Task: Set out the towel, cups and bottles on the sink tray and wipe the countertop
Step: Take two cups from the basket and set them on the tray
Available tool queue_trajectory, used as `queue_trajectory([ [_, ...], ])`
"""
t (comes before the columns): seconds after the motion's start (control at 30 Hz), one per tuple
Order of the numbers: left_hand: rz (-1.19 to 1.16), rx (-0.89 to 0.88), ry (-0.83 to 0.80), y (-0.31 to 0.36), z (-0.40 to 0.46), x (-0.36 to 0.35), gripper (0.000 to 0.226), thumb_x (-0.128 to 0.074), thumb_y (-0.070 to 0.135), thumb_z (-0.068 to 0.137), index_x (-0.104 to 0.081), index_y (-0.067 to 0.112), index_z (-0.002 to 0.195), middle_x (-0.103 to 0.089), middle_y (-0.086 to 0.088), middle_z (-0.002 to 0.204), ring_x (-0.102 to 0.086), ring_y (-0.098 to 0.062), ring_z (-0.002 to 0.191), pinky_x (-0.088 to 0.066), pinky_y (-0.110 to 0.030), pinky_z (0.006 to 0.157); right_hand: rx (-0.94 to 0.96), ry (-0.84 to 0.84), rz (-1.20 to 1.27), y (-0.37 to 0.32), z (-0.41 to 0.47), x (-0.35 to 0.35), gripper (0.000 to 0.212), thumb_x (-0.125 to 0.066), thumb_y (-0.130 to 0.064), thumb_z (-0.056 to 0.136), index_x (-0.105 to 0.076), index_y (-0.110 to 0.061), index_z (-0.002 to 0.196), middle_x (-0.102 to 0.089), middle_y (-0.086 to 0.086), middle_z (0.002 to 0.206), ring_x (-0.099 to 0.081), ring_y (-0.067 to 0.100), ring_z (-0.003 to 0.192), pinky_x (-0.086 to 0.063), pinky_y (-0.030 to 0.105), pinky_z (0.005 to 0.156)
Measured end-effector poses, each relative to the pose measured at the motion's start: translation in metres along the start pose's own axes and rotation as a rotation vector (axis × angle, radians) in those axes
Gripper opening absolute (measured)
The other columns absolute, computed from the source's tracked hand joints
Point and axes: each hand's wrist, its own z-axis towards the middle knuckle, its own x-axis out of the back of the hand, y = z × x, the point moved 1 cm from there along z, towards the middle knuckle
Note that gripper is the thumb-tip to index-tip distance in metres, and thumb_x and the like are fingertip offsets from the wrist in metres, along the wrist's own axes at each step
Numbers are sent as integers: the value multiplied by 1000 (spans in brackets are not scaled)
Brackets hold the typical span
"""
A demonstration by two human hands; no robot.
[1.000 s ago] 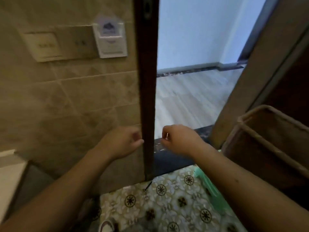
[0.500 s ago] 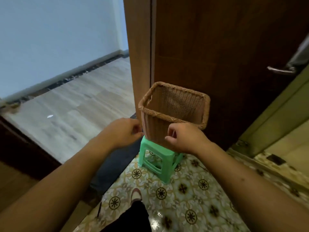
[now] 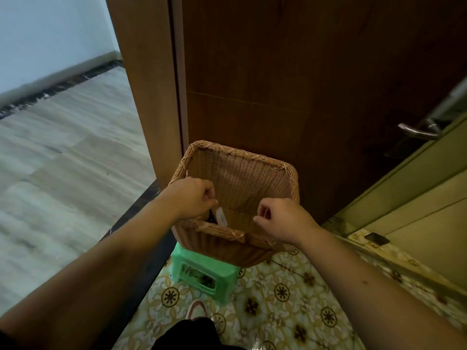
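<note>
Head view caught your left hand curled over the near-left corner of the wicker basket, fingers pinching a small pale item, blurred, identity unclear, that hung just inside the rim. Your right hand hovered over the near-right rim, fingers curled, thumb and forefinger nearly pinched; whether it held anything, I could not tell. Towel, cups, bottles, sink tray and countertop were nowhere in view.

Risks, as judged: the basket sat on a small green stool below your hands and overhung its top, so a downward press or tug on the rim could have tipped it. A loose pinch could have dropped the pale item into the basket.

Surroundings: patterned floral tile floor beneath your forearms; dark wooden door beyond the basket, its metal handle far to the right of your right hand; pale plank floor through the doorway left of your left hand.
</note>
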Motion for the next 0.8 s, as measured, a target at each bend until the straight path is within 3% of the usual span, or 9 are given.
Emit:
queue_trajectory([
  [0.2,-1,24,-94,-31,71,0,10,-62,43,89,-63,34,84,-67,14,83,-61,-7,81,-53,-33,75,-24,-66,49,11,63,2,15,-62,-39,96,-54,-38,84,-58,-17,82,-52,-2,73,-38,21,53],
  [0.47,66,41,-308,-31,133,-50,25,-50,44,95,-65,23,92,-61,5,85,-60,-18,86,-51,-36,81,-57,-176,29,55,126,-24,11,-64,-39,94,-60,-34,84,-62,-12,83,-57,5,76,-45,28,57],
  [0.57,79,23,-380,-26,147,-76,20,-54,41,96,-64,25,97,-55,8,93,-56,-17,97,-46,-35,90,-65,-266,18,74,151,-45,8,-65,-37,93,-62,-33,87,-62,-11,87,-58,8,78,-47,28,60],
  [0.63,95,36,-436,-20,155,-94,18,-54,39,97,-64,24,99,-53,7,95,-53,-17,100,-41,-33,88,-56,-328,-9,85,167,-60,8,-66,-35,92,-62,-33,86,-62,-9,88,-58,9,79,-47,29,61],
  [0.73,159,74,-557,-13,169,-126,26,-51,36,100,-66,17,112,-64,-2,111,-59,-22,107,-41,-31,82,-49,-424,-34,97,192,-89,17,-66,-28,93,-57,-32,79,-62,-4,93,-59,13,82,-44,29,61],
  [0.8,164,116,-621,-14,179,-149,29,-50,33,101,-64,14,119,-65,-5,120,-62,-24,108,-49,-36,88,-64,-489,-60,103,206,-112,10,-66,-20,94,-61,-26,86,-65,1,102,-61,18,89,-49,32,70],
])
